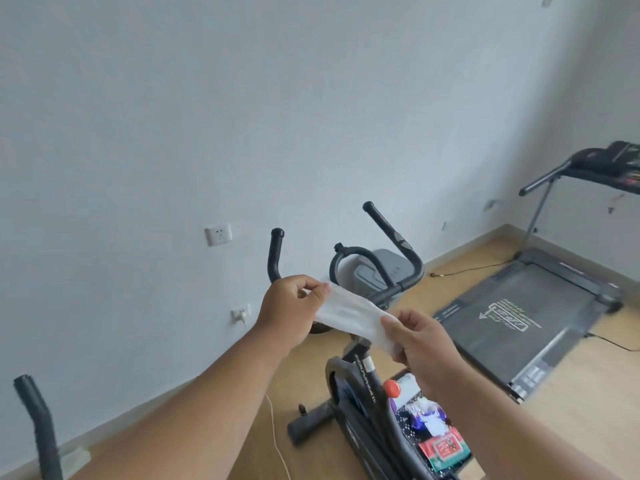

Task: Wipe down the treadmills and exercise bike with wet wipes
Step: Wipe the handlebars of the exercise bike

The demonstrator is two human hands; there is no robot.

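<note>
a white wet wipe [349, 315] is pinched at each end by the left hand [291, 308] and right hand [420, 344], stretched above the exercise bike [367, 368]. no wiping appears begun; bike and treadmill [526, 317] seemingly remain.

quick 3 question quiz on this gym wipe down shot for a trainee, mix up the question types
1. True or false: the wet wipe is already pressed against the treadmill.
2. Which hands hold the wipe? A) left hand only B) right hand only C) both hands
3. Fill in: the machine directly below the hands is the exercise ____.

Key
1. False. The wipe is stretched in the air between the left hand and the right hand, above the exercise bike; the treadmill lies apart, to the right.
2. C. Each hand pinches one end.
3. bike
</note>
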